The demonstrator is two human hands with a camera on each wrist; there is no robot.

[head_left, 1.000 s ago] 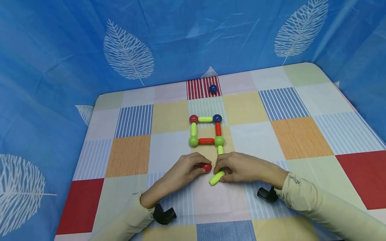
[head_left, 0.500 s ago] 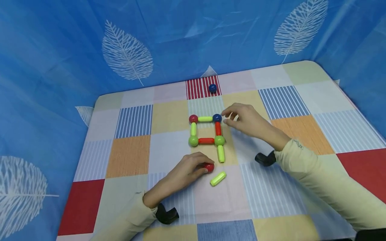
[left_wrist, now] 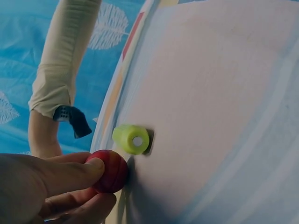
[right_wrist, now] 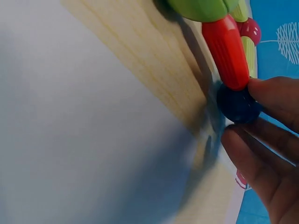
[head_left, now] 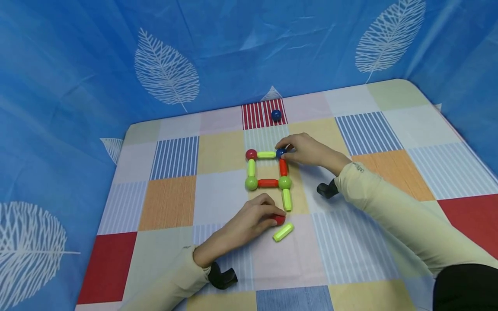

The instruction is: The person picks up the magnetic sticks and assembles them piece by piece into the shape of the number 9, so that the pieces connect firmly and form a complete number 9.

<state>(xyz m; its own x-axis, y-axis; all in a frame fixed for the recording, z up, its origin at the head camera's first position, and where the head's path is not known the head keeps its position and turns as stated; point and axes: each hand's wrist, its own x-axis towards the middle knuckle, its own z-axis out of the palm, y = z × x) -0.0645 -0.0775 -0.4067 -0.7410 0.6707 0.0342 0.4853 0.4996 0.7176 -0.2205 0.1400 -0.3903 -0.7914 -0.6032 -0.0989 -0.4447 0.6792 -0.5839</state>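
Observation:
My left hand pinches a red ball between thumb and fingers, just above the cloth. Beside it lies a loose yellow-green magnetic rod; its silvery end faces the left wrist view. Farther back, rods and balls form a flat square. My right hand has thumb and fingers around the blue ball at its far right corner. A red rod joins that ball to a green ball, from which a yellow-green rod points toward me. The square's other corners are a red ball and a green ball.
A separate blue ball sits near the table's far edge on a red-striped patch. The patchwork cloth covers the table. A blue curtain with white leaf prints hangs behind and at both sides.
My right hand has left the loose rod and the rod below the square, moved away from me, and taken hold of the corner blue ball. My left hand has shifted slightly right with the red ball.

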